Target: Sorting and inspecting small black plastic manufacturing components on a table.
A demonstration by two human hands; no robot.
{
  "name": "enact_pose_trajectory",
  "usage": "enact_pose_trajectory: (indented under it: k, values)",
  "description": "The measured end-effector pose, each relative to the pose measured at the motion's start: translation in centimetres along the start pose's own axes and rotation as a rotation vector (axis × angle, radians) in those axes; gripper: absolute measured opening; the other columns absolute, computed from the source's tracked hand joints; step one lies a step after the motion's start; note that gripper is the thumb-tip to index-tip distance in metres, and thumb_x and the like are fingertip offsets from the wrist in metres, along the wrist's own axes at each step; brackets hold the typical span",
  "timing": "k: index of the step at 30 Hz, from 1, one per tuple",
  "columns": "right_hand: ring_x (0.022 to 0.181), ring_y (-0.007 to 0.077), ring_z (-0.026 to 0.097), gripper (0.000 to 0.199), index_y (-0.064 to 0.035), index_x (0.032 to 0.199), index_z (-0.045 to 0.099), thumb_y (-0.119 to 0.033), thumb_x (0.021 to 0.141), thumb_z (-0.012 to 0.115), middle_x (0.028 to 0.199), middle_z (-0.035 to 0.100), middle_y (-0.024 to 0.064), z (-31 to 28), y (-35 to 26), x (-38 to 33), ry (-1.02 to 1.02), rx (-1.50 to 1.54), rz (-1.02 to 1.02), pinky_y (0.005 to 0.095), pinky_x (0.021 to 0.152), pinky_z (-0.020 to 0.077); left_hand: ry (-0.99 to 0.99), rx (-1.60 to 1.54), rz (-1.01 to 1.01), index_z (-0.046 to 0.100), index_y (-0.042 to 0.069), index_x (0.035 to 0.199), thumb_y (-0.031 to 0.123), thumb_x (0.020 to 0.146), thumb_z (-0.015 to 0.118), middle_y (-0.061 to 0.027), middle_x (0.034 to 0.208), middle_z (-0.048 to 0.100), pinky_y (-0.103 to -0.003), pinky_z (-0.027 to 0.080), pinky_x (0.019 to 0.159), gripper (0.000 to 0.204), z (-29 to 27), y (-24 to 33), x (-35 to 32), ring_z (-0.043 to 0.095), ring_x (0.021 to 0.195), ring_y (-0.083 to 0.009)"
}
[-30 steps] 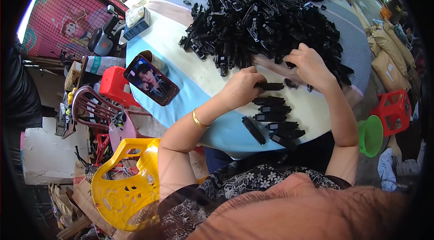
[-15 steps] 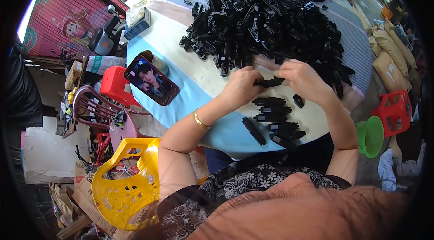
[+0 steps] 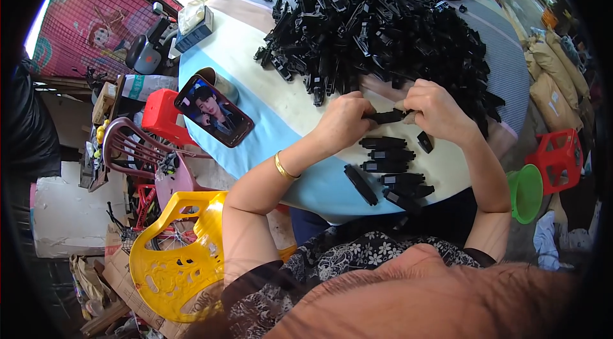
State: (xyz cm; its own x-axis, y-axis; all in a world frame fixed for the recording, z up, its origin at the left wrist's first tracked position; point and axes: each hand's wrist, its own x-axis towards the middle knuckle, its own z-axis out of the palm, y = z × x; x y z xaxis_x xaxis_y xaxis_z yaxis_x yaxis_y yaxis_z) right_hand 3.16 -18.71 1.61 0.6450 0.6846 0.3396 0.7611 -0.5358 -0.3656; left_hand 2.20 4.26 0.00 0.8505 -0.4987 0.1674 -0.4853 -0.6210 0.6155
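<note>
Black plastic part (image 3: 386, 116) is pinched between closed left hand (image 3: 345, 123) and right hand (image 3: 437, 111); pile (image 3: 383, 20) at 12 o'clock.

The heap of plastic parts (image 3: 383, 20) is black all through, and so is the piece (image 3: 387, 116) pinched between the two hands. The tablecloth (image 3: 281, 128) runs in broad bands of pale blue, cream and a dusty pink. A gold bangle (image 3: 285, 168) circles the left wrist. The chair (image 3: 175, 262) is bright yellow, the stools (image 3: 557, 157) red, the funnel (image 3: 529, 193) green (quite vivid). The blouse (image 3: 357, 253) is dark with small white flowers.
</note>
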Motion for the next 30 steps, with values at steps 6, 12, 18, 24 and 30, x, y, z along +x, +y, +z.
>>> enact_pose_trajectory:
  k: [6,12,18,24,30]
  values:
    - [0.077,0.0262,0.055,0.025,0.0001,0.082,0.069,0.008,0.059,0.061,0.073,0.059,0.0093,1.2,0.0,0.4,0.019,0.091,0.009,0.0350,0.071,0.0467,-0.030,-0.060,-0.001,0.069,0.001,0.083,0.008,0.068,0.071,-0.0129,0.082,0.060,-0.037,0.050,0.068,0.017,0.6,0.0,0.4,0.061,0.075,-0.0304]
    - [0.077,0.0281,0.055,0.019,-0.0004,0.082,0.067,-0.001,0.063,0.068,0.073,0.058,0.0097,1.1,0.1,-0.2,0.029,0.115,0.000,0.0362,0.069,0.0463,-0.103,-0.037,0.104,0.067,0.001,0.082,0.011,0.069,0.071,-0.0120,0.082,0.060,-0.037,0.049,0.067,0.017,0.1,0.4,0.9,0.060,0.075,-0.0297]
    - [0.062,0.0246,0.060,0.039,-0.0026,0.080,0.064,-0.027,0.055,0.082,0.070,0.061,0.0091,-4.0,-1.9,-1.4,-0.267,0.093,0.278,0.0332,0.058,0.0470,0.353,0.418,0.089,0.064,0.006,0.081,0.027,0.069,0.077,-0.0095,0.084,0.053,-0.038,0.047,0.071,0.027,-0.6,-0.7,0.8,0.053,0.084,-0.0277]
    - [0.064,0.0280,0.061,0.017,-0.0014,0.074,0.062,-0.007,0.058,0.065,0.069,0.061,0.0124,-2.1,-1.2,-1.9,-0.256,-0.078,0.200,0.0356,0.058,0.0476,0.284,0.558,-0.002,0.064,0.004,0.087,0.020,0.064,0.075,-0.0109,0.092,0.054,-0.038,0.046,0.078,0.031,0.5,-0.9,1.1,0.051,0.091,-0.0295]
    - [0.075,0.0272,0.063,0.039,-0.0020,0.103,0.059,0.006,0.065,0.059,0.085,0.063,0.0128,-0.4,-0.3,0.1,0.070,0.112,0.209,0.0331,0.069,0.0508,0.082,0.072,0.297,0.062,0.003,0.089,0.002,0.065,0.066,-0.0130,0.093,0.058,-0.038,0.046,0.081,0.025,1.2,-0.7,0.7,0.052,0.091,-0.0339]
